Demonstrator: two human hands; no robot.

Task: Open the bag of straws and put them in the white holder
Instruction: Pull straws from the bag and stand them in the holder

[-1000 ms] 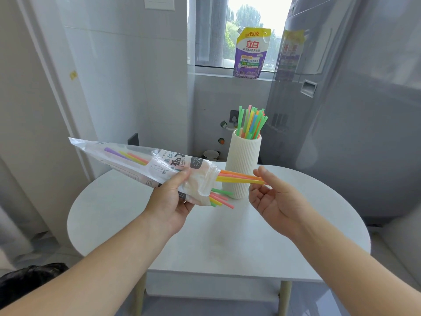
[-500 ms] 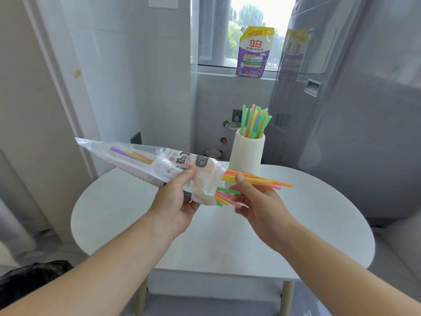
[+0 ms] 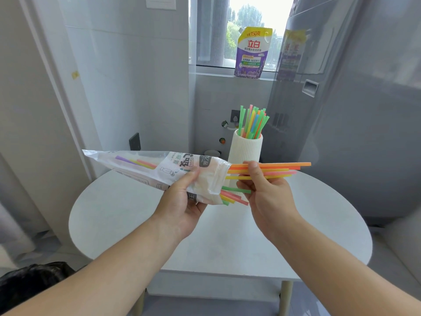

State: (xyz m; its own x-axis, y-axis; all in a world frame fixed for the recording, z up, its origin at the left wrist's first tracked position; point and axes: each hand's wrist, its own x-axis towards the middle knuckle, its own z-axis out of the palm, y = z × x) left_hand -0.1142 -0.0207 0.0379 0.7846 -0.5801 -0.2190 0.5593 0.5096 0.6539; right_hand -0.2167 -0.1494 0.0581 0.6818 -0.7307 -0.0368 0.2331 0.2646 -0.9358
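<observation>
Several straws (image 3: 280, 168), orange, yellow and pink, were pinched between thumb and curled fingers of my right hand (image 3: 266, 197). They lay half out of the open mouth of the bag (image 3: 159, 167), free ends jutting rightward past the white holder (image 3: 245, 151). My left hand (image 3: 182, 201) gripped the bag near that mouth, above the round table (image 3: 319, 213). The holder stood upright by the table's far edge, with standing straws (image 3: 252, 122) inside.

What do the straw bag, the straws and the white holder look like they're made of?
Bag: thin plastic film, glossy and partly see-through; it crinkles and straws show through it.
Straws: probably plastic, smooth, matte, bright colours; paper can't be ruled out.
White holder: ribbed, matte white, likely ceramic or plastic; can't tell which.
</observation>
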